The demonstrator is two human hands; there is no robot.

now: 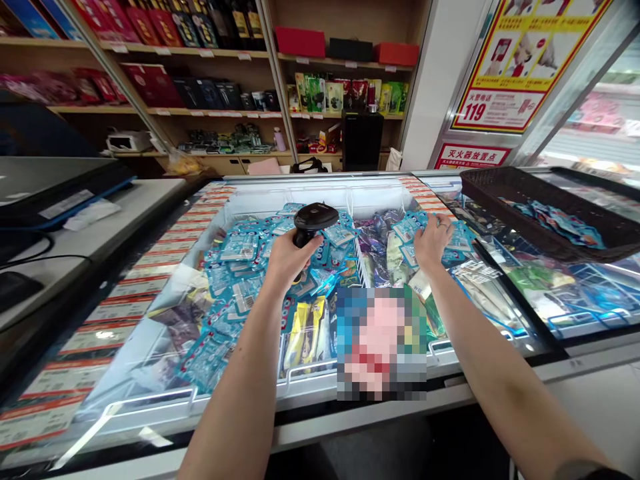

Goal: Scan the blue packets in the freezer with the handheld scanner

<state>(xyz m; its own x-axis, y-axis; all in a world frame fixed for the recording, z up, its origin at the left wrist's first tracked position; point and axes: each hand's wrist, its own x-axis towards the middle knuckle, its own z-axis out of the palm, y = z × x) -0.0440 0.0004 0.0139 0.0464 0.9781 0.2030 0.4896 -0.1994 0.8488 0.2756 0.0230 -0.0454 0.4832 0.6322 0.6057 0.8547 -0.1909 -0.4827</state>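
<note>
My left hand [291, 260] is wrapped round the handle of a black handheld barcode scanner [316, 216], its head tipped forward above the freezer. Beneath it lies a heap of blue printed packets [240, 247], filling much of the left wire basket. Over the right-hand basket, my right hand [434, 241] bends its fingers onto several more blue packets [457, 239]; the fingertips are partly hidden among them. Purple packs [377, 243] lie under and beside these. Yellow wrapped ice creams [305, 333] stand at the front of the left basket.
A white wire divider [361, 263] separates the baskets. A dark brown tray [500, 183] with blue packets sits on the right glass. Price labels [135, 290] line the left edge. Computer equipment [55, 193] stands at left, stocked shelves [200, 50] behind. A blurred patch hides the front centre.
</note>
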